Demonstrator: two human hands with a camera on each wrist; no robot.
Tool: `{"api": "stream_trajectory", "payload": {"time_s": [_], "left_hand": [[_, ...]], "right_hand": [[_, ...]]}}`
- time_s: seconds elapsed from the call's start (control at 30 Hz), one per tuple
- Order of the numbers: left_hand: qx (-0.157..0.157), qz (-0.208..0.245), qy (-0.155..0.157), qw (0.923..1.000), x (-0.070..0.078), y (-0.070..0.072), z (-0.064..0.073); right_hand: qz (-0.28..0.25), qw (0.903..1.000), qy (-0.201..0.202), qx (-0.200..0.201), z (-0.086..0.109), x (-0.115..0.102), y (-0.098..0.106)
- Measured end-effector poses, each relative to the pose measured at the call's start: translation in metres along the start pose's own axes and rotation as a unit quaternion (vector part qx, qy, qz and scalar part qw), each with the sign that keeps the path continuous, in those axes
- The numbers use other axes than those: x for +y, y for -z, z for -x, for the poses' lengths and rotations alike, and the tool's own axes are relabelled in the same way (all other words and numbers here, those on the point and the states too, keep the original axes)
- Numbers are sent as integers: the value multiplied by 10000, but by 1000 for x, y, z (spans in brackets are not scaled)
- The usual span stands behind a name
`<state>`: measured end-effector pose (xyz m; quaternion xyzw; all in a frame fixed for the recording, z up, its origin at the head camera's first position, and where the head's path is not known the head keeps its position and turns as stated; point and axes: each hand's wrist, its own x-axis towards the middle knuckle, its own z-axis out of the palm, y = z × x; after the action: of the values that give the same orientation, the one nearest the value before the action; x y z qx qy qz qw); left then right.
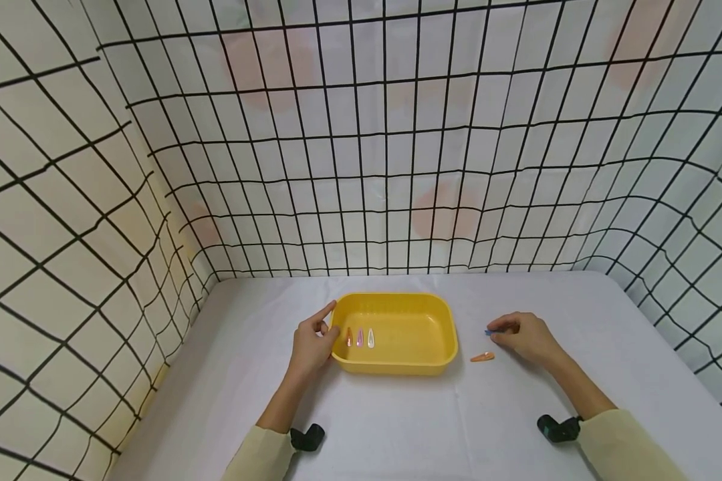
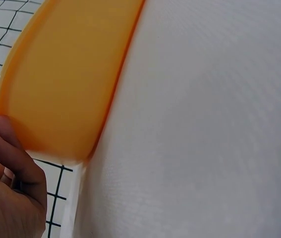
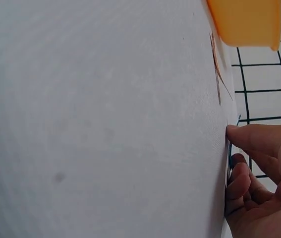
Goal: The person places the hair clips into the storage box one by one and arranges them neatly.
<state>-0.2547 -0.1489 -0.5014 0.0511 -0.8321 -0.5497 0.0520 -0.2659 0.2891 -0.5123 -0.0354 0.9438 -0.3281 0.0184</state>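
A yellow plastic tray (image 1: 397, 366) stands on the white-covered table. Inside it, toward the left end, lie an orange hair clip (image 1: 349, 337), a pink hair clip (image 1: 359, 337) and a white hair clip (image 1: 371, 338) side by side. My left hand (image 1: 311, 342) grips the tray's left rim, thumb over the inside; the left wrist view shows those fingers (image 2: 19, 161) at the rim. Right of the tray, my right hand (image 1: 525, 336) pinches a blue hair clip (image 1: 490, 332) at table level. Another orange hair clip (image 1: 483, 357) lies between that hand and the tray.
Black wire grid panels (image 1: 385, 174) backed with white cloth rise behind the table and along both sides. White cloth (image 1: 397, 427) covers the tabletop. A dark wrist camera (image 1: 307, 437) is strapped on the left arm, another camera (image 1: 558, 428) on the right.
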Motion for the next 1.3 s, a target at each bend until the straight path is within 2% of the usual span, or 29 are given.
{"api": "stream_trajectory", "payload": {"time_s": [0.27,0.57,0.77,0.93,1.3], "left_hand": [[10,25,12,10000,2,1,2],[29,3,-35,10000,0,0,1],[26,33,-50,10000,0,0,1],[15,45,-71,10000,0,0,0],[75,27,-17,10000,1,-1,1]], "right_hand": [[144,9994,210,241,1,0,-1],[167,9990,116,398,0,0,0],[-10,9982,65,592,0,2,2],[-372,9980,12,520,0,5,5],[-601,9975,-145,344,1,-1,7]]}}
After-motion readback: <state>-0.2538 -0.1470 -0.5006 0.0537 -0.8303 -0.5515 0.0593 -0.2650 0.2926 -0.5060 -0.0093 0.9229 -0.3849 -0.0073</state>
